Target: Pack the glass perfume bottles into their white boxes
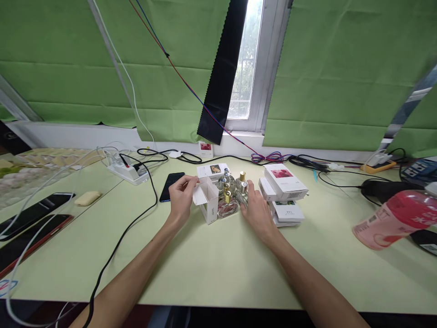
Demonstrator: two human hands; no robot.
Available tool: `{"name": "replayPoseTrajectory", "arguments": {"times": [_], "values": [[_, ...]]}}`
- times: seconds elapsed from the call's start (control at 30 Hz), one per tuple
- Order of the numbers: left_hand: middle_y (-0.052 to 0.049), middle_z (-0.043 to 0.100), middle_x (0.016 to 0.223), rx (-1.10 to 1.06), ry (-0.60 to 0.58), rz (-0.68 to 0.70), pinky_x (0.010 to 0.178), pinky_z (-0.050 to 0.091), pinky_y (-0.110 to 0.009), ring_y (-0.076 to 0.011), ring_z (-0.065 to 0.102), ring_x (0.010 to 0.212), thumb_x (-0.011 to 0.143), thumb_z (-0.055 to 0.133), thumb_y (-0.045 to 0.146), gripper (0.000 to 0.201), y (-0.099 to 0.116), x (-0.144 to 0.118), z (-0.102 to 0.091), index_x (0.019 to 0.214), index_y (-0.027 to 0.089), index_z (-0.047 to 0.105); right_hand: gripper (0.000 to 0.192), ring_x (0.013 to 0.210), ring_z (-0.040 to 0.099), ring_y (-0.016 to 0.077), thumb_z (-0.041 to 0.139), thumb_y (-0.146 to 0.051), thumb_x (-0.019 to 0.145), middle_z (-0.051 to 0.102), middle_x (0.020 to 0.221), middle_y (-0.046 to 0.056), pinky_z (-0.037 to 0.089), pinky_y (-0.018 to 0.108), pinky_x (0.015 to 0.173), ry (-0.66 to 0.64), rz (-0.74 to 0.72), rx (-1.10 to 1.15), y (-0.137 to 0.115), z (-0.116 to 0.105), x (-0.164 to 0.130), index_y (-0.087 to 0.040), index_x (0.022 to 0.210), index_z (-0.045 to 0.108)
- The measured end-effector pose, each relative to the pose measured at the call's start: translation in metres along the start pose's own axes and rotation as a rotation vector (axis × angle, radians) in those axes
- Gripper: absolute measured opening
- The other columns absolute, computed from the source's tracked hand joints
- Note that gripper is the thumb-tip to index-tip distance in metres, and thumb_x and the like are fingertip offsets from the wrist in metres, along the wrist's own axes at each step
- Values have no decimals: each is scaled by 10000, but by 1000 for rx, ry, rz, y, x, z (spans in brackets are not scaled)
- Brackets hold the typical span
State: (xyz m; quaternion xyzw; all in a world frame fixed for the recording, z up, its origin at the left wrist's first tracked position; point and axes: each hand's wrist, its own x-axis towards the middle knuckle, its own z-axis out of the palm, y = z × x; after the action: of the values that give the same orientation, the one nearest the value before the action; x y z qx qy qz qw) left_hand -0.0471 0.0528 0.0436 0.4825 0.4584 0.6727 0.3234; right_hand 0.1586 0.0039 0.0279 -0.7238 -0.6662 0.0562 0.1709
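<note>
In the head view my left hand (182,193) pinches the upper edge of a small white box (212,206), which stands upright with its flap open. Right of that box several clear glass perfume bottles are grouped; the nearest bottle (227,207) has a gold cap and a pinkish look. My right hand (258,210) is closed at the right side of the group, its fingers around a glass bottle (242,197) that they partly cover. Behind the group lies another white box (208,171) with a flower picture.
White boxes (286,182) are stacked right of my right hand. A dark phone (170,186) lies behind my left hand, with a power strip (128,171) and a black cable (119,243) farther left. At the right is a pink drink bottle (392,221).
</note>
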Motion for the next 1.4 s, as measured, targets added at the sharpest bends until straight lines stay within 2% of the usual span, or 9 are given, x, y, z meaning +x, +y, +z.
{"name": "replayPoseTrajectory", "arguments": {"times": [0.27,0.47,0.67,0.8,0.9,1.1,1.27,1.4], "values": [[-4,581,656,-5,-3,-5,515,311,-250,-125,459,597,687,733,351,198,-2,1,0,607,183,668,881,1043,687,298,711,-263,884,644,1158,128,429,294,745,-49,-16,30,0,-2,-3,-217,1571,161],[-6,588,673,1,-8,-1,522,319,-250,-127,474,611,701,728,337,188,1,0,-1,609,185,669,980,1022,665,294,727,-215,783,658,1150,126,409,292,717,-98,-18,207,8,3,3,-217,1576,152],[-7,593,678,-3,-12,3,528,324,-248,-127,478,616,711,727,340,191,0,0,-1,617,184,671,942,801,625,206,733,-157,706,621,843,-19,373,241,628,-126,-58,415,20,9,13,-293,1531,298],[-4,587,671,-14,-12,-1,522,316,-249,-124,469,607,704,730,339,189,-1,0,-1,613,184,668,719,695,574,166,731,-160,694,550,733,-58,353,228,589,-168,-74,487,22,10,15,-264,1369,507],[-4,592,673,-13,-10,-1,523,321,-249,-125,473,607,706,727,342,189,-1,1,-2,617,185,669,651,731,583,170,738,-166,689,550,756,-49,348,227,589,-142,-62,449,20,9,15,-250,1307,553],[-10,604,682,1,-2,3,521,331,-250,-131,483,607,711,720,339,185,-2,1,-2,619,189,667,529,833,647,203,764,-218,717,655,914,12,352,241,610,-79,-24,290,13,6,10,-221,1194,535],[-13,607,684,11,-7,13,518,335,-255,-133,485,596,721,717,351,193,-2,1,-2,623,193,666,583,995,674,277,848,-362,719,683,1083,98,419,273,680,-53,35,218,9,2,6,-195,1135,476],[-12,604,685,9,-2,5,523,335,-254,-133,484,603,713,716,348,188,-1,1,-1,623,192,665,524,967,684,288,805,-399,808,673,1110,145,454,300,714,-66,58,226,5,-4,1,-185,1117,439]]}}
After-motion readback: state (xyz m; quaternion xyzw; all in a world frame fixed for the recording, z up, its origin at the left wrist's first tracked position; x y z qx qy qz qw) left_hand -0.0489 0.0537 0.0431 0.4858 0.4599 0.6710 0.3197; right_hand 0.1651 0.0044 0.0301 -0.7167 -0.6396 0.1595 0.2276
